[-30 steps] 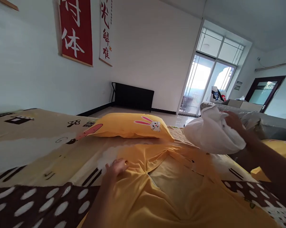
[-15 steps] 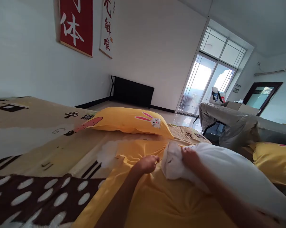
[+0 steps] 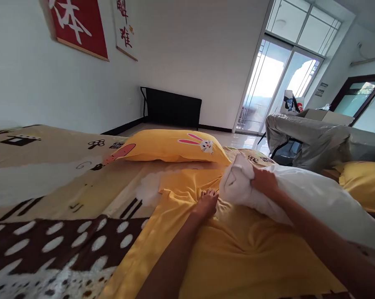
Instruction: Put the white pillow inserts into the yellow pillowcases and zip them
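Observation:
A yellow pillowcase (image 3: 237, 257) lies spread on the patterned blanket (image 3: 59, 182), wrinkled near its upper part. My left hand (image 3: 208, 202) is closed on the pillowcase fabric, pulling creases toward it. To the right, a white pillow (image 3: 318, 191) lies partly over the pillowcase. My right hand (image 3: 265, 180) grips this pillow near its folded, bunched end, which is lifted a little beside my left hand. Fingertips of the right hand are partly hidden in the white cloth.
Beyond the pillowcase lies a filled yellow pillow (image 3: 162, 145) with a rabbit print. Another yellow pillow (image 3: 365, 182) sits at the right. A plastic-covered sofa (image 3: 318, 133) stands behind it, and a black panel (image 3: 173, 108) leans by the wall.
My right hand has raised the bunched end of the white pillow. My left hand stays at the pillowcase fabric, its knuckles turned more upward. The camera view has tilted down.

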Motion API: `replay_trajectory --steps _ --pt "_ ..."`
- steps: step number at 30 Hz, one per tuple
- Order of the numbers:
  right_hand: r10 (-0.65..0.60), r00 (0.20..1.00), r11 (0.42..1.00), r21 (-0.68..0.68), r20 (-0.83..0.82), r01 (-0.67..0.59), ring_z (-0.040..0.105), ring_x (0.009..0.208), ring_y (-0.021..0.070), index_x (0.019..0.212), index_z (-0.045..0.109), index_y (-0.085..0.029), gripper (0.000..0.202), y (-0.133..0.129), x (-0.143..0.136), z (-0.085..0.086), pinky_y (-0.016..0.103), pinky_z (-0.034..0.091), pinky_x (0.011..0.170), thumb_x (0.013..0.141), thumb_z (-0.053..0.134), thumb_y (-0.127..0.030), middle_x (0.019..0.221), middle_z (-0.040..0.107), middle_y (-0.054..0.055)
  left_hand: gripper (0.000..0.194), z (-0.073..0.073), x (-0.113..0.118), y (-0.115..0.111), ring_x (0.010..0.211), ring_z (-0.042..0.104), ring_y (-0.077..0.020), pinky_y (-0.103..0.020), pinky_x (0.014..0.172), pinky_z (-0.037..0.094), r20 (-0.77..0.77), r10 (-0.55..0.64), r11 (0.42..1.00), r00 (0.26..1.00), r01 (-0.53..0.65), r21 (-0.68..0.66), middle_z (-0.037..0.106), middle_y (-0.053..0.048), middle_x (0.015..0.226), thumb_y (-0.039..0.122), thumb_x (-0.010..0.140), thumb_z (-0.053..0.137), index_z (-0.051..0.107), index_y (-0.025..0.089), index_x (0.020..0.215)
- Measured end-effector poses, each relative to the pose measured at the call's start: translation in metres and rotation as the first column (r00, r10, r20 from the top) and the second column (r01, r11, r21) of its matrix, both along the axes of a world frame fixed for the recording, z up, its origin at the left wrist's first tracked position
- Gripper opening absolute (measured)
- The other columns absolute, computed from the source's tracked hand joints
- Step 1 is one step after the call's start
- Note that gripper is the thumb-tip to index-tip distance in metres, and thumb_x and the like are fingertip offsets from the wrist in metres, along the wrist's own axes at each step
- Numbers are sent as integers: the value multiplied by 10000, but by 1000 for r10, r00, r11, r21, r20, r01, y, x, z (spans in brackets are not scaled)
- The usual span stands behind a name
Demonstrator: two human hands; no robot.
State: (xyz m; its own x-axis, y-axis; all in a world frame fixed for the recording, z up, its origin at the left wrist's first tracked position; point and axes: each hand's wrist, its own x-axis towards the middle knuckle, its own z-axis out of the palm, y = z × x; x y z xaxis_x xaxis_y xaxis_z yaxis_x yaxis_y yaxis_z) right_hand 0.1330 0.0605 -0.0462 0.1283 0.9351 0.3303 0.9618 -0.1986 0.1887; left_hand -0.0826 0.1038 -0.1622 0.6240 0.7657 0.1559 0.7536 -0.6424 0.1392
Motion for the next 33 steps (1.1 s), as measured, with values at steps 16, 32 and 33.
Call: replay_trajectory --steps 16,32,33 --pt "262 958 936 -273 113 -223 641 875 261 982 586 -132 286 -23 -49 -48 322 420 707 720 483 -181 943 668 128 380 1 -6 2 1276 362 -327 -529 1062 215 -25 209 977 978 -210 -35 432 -196 1380 139 863 361 640 111 1119" --pt "598 764 757 -484 242 -439 625 659 228 1115 559 -111 389 -35 -47 -29 311 360 537 740 459 -139 838 665 152 457 29 -23 11 1073 551 -227 -311 850 456 236 252 968 938 -243 -67 580 -128 1148 141 877 358 445 184 1324" --pt "624 739 740 -495 253 -456 624 661 224 1143 551 -116 407 -34 -48 -24 307 361 537 748 456 -136 843 662 151 452 32 -22 10 1065 558 -217 -297 846 456 263 239 971 935 -228 -71 583 -121 1149 146 879 352 453 190 1317"
